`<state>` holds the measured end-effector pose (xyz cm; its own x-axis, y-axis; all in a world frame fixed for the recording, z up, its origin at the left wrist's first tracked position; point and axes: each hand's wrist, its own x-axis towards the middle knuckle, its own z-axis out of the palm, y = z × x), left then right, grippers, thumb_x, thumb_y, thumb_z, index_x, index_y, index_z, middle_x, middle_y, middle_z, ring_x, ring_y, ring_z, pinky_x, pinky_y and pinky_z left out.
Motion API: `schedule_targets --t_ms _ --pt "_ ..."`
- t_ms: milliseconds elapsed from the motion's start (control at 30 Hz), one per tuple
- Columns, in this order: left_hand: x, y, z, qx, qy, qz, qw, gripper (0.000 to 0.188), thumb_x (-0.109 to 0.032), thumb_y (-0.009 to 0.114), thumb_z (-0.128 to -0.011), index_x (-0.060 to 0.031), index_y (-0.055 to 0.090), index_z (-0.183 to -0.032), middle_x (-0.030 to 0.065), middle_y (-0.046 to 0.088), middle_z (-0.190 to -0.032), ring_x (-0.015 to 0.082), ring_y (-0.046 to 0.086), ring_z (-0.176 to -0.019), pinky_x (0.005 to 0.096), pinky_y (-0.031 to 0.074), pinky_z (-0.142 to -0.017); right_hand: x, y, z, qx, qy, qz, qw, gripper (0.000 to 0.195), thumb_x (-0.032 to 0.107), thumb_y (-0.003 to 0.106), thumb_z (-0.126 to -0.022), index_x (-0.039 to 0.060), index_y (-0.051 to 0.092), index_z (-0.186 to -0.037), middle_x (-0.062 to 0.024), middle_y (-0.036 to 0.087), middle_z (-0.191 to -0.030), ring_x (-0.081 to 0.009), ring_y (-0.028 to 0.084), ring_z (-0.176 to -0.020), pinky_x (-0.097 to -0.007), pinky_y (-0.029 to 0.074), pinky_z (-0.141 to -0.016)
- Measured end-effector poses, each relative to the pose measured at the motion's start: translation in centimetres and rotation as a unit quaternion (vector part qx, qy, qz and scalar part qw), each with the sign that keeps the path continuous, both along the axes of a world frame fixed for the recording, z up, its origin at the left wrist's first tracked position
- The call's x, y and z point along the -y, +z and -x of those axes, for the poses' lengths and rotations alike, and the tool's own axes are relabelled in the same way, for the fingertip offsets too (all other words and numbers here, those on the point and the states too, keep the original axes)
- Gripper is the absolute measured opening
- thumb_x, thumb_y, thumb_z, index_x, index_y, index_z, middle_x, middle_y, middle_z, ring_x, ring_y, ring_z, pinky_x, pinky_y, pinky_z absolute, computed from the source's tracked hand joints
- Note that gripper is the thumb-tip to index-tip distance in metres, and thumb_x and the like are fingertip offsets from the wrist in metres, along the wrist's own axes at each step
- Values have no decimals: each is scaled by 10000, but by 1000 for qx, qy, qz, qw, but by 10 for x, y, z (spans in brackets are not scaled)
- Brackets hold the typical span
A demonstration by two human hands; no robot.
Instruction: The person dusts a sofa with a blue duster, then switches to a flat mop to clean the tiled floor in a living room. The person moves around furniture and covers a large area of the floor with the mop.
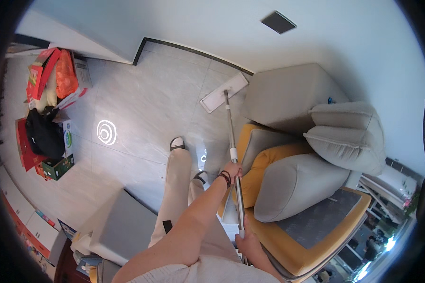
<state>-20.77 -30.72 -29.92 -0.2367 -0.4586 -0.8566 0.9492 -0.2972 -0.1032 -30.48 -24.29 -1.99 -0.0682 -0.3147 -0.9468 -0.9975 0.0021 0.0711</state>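
A flat mop has its white rectangular head (pixel 224 92) on the grey tiled floor, beside the corner of a grey upholstered block. Its metal pole (pixel 231 129) slants down toward me. My left hand (pixel 231 169), with dark bracelets at the wrist, is closed around the pole just below a white collar. Lower down, near my waist, my right hand (pixel 248 241) grips the same pole. The pole passes close beside a yellow and grey sofa piece (pixel 297 254).
Grey cushions (pixel 299 187) and the grey block (pixel 287 93) stand on the right by the wall. Boxes and bags, one orange (pixel 66 76), lie at the left. Another grey sofa piece (pixel 127 226) is at lower left. A dark baseboard (pixel 198 53) edges the floor.
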Motion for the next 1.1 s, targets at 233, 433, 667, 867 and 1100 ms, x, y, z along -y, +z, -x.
schedule_targets --t_ms 233,433,667,867,1100 --pt "-104 -17 -165 -39 181 -68 980 127 -41 474 -721 -93 393 -638 11 352 -497 139 351 -365 337 352 -348 1 4 -134 132 214 -65 966 767 147 513 -742 148 65 -1365 -275 554 -658 -426 550 -626 -480 430 -610" --pt "-119 -10 -216 72 161 -139 974 107 -34 474 -698 -70 398 -631 33 365 -494 156 378 -360 337 354 -336 0 -8 -173 160 259 -57 951 702 128 505 -755 160 146 -1357 -281 565 -850 -422 552 -769 -442 437 -695" --pt "-68 35 -163 67 122 -117 983 153 -22 434 -694 20 405 -837 84 432 -490 198 455 -367 354 421 -322 36 48 -131 175 168 -49 969 709 129 540 -754 155 167 -1357 -249 517 -1091 -369 529 -979 -359 412 -836" --pt "2 93 -83 19 80 -97 992 73 7 453 -696 8 420 -761 95 430 -501 199 448 -380 343 409 -339 73 101 -79 155 144 -9 977 735 73 597 -726 88 205 -1347 -191 436 -1216 -244 446 -1106 -296 353 -900" --pt "38 56 -63 3 33 -92 995 58 -36 464 -717 -22 439 -667 79 440 -467 187 456 -371 315 363 -313 91 78 -100 142 34 0 989 702 61 588 -727 76 245 -1339 -105 541 -1035 -159 516 -904 -256 400 -807"
